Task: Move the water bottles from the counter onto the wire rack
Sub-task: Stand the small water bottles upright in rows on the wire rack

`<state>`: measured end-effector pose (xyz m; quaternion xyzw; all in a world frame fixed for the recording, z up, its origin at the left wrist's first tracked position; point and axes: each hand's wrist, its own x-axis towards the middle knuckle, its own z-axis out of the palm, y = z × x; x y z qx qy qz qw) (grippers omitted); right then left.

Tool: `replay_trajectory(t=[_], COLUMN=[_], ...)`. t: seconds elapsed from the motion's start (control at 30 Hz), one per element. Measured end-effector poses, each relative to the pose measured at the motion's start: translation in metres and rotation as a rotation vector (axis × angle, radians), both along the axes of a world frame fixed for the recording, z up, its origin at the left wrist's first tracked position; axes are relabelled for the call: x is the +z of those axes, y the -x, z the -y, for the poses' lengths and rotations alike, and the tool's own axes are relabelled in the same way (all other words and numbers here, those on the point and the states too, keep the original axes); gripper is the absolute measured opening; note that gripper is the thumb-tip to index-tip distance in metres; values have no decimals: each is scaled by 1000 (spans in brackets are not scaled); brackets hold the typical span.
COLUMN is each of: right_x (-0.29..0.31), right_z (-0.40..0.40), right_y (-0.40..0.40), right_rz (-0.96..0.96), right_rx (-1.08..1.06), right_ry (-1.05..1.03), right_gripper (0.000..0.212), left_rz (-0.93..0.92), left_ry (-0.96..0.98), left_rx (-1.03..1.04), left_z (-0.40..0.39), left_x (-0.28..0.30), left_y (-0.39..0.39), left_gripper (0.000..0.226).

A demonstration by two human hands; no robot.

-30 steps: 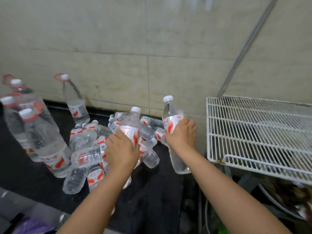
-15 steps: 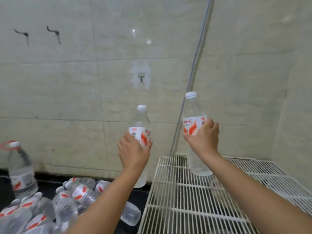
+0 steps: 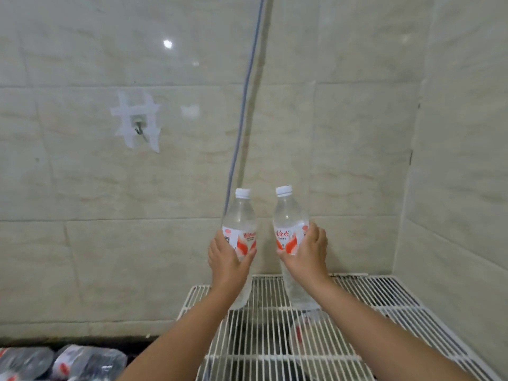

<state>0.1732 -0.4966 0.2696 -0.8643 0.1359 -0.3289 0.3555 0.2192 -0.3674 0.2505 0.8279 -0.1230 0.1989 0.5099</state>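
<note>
Two clear water bottles with white caps and red-and-white labels stand upright side by side over the back of the white wire rack. My left hand grips the left bottle around its label. My right hand grips the right bottle the same way. The bottles' bases are at the rack's wires, partly hidden by my wrists; I cannot tell if they touch. More bottles lie on the dark counter at the bottom left.
A tiled wall rises just behind the rack, with a side wall at the right. A grey cable runs down the wall behind the left bottle. A taped hook is on the wall to the left. Dark items show beneath the rack's wires.
Both hands have carried their bottles rightward from the counter pile to above the rack's back. The two bottles now sit closer together and lower.
</note>
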Motion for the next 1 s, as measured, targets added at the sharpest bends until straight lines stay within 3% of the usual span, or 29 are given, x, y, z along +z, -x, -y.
replay_trajectory(t=[0.43, 0.57, 0.7, 0.83, 0.9, 1.0], right_x=[-17, -22, -29, -31, -32, -32], right_z=[0, -8, -6, 3, 10, 19], right_y=[-63, -71, -74, -68, -64, -57], right_rz=[25, 50, 64, 76, 68, 42], right_rx=[175, 178, 147, 108, 90, 69], right_ry=[-133, -205, -255, -221, -219, -243], right_gripper=[78, 75, 76, 76, 76, 75], left_rz=[-60, -41, -70, -79, -120, -72], left_ry=[160, 57, 83, -36, -17, 68], left_rx=[-359, -317, -326, 76, 162, 40], left_z=[-13, -20, -18, 1, 9, 6], left_x=[-29, -32, -29, -26, -24, -31], left_y=[-80, -86, -80, -68, -62, -64], left_gripper=[58, 54, 64, 81, 82, 66])
